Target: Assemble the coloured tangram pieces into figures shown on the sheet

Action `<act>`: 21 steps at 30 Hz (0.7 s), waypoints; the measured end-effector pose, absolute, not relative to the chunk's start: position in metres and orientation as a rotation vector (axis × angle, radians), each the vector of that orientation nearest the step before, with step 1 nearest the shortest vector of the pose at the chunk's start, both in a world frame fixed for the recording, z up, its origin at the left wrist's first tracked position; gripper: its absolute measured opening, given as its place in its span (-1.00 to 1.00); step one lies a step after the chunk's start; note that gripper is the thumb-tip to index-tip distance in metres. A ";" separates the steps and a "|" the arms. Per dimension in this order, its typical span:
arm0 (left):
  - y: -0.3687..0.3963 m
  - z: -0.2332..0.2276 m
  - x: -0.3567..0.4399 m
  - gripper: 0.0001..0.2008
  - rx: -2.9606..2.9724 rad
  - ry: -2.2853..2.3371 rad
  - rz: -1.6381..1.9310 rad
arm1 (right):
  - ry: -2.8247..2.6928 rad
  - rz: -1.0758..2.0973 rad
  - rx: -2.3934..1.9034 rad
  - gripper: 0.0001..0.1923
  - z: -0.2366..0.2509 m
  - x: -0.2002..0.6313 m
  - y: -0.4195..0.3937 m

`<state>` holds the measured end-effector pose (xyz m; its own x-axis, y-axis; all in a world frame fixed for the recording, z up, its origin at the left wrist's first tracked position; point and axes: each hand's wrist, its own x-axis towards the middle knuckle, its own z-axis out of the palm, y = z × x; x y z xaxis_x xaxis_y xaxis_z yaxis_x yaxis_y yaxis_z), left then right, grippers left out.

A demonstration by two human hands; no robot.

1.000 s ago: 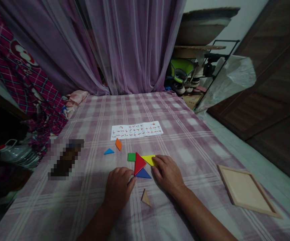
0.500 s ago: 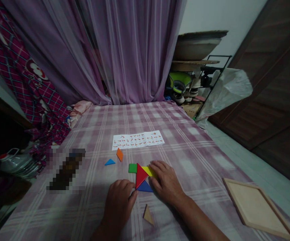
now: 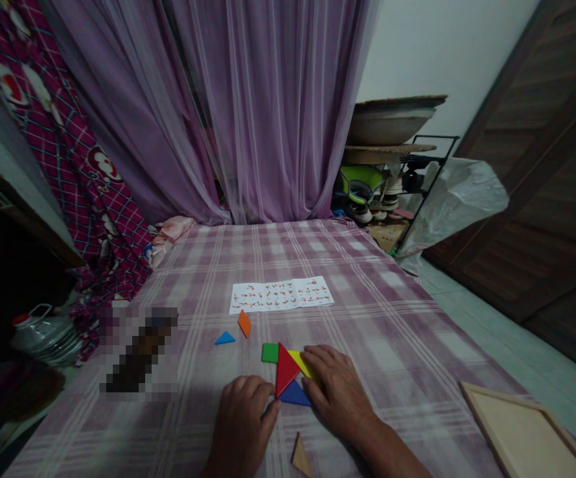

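So both hands lay flat, fingers loose and gripping nothing: left hand (image 3: 242,425) touched the red triangle (image 3: 285,369), right hand (image 3: 336,393) covered the yellow piece (image 3: 298,359) beside it.

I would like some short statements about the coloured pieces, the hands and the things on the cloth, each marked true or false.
1. The left hand touches the lower corner of the red triangle. True.
2. The green square lies to the right of the red triangle. False: it lies at its left side.
3. The right hand rests on the yellow piece. True.
4. The small blue triangle is joined to the cluster. False: it lies apart, beside the orange piece.
5. The paper sheet lies beyond the pieces. True.
6. The wooden tray holds several pieces. False: no piece shows in it.
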<state>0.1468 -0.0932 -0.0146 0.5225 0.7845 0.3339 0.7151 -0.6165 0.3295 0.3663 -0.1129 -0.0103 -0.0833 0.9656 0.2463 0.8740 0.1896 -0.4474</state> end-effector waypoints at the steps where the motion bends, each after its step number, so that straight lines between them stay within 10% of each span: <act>1: -0.094 -0.014 0.148 -0.89 2.601 1.302 0.694 | -1.991 0.231 -1.710 -0.57 -0.012 0.366 -0.113; 21: -0.095 -0.012 0.140 -0.85 2.505 1.227 0.788 | -1.737 0.064 -1.659 -0.64 -0.038 0.402 -0.135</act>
